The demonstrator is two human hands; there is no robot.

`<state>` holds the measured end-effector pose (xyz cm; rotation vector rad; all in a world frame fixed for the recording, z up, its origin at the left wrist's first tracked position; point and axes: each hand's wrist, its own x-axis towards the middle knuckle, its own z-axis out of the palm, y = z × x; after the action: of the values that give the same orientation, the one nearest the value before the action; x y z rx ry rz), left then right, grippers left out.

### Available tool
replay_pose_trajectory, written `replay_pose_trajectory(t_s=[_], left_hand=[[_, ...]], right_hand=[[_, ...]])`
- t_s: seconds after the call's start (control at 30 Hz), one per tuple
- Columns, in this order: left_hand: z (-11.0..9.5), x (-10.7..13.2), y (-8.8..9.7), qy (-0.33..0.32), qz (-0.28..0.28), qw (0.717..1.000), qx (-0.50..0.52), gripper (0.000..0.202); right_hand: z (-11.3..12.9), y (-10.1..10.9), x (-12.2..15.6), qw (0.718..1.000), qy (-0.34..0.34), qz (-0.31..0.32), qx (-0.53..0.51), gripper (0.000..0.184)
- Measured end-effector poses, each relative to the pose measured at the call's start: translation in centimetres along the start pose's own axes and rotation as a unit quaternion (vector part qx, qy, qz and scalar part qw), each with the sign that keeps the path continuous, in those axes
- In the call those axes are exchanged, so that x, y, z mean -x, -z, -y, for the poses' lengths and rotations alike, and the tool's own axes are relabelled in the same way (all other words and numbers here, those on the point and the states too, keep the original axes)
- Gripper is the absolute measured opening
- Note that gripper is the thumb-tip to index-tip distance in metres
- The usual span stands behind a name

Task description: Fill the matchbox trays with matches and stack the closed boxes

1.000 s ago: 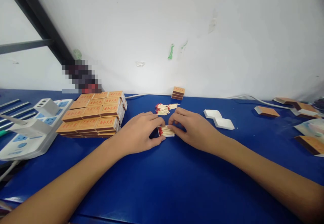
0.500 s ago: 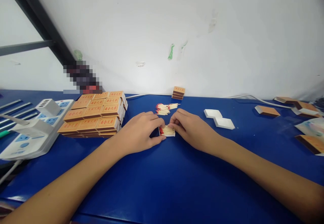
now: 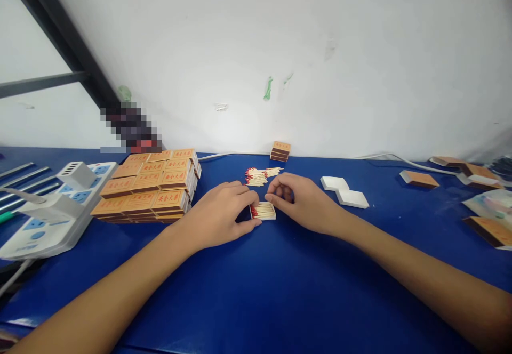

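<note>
Head view: hands (image 3: 224, 212) flank a tray (image 3: 269, 218) of matches (image 3: 264, 210).

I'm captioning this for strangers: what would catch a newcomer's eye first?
The stack of orange matchboxes on the blue table, at left, stands out. Centrally, red-tipped matches lie in a white tray between the left hand and right hand, with a loose match pile just beyond.

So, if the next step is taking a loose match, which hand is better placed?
Probably the right hand: it is near the loose matches and seems free, while the left hand grips the matchbox tray at its left end.
</note>
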<state>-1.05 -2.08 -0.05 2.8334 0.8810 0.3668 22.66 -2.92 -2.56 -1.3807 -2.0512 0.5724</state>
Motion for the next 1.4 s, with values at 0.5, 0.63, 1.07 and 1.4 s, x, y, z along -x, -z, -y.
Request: replay_pose_trajectory(t_s=[0.5, 0.63, 1.07, 1.4], left_hand=[[0.1, 0.2, 0.0, 0.021, -0.047, 0.999, 0.01, 0.046], [0.2, 0.1, 0.1, 0.008, -0.05, 0.999, 0.006, 0.025], [0.3, -0.2, -0.8, 0.066, -0.088, 0.99, 0.088, 0.025], [0.2, -0.4, -0.8, 0.033, -0.079, 0.989, 0.124, 0.023]], right_hand=[[-6.3, 5.1, -8.8, 0.973, -0.049, -0.105, 0.2, 0.036], [-5.4, 5.8, -7.5, 0.973, -0.048, -0.124, 0.187, 0.036], [-0.9, 5.6, 5.8, 0.996, -0.045, 0.03, 0.069, 0.035], [-1.1, 5.1, 6.0, 0.999, -0.013, 0.03, 0.043, 0.034]])
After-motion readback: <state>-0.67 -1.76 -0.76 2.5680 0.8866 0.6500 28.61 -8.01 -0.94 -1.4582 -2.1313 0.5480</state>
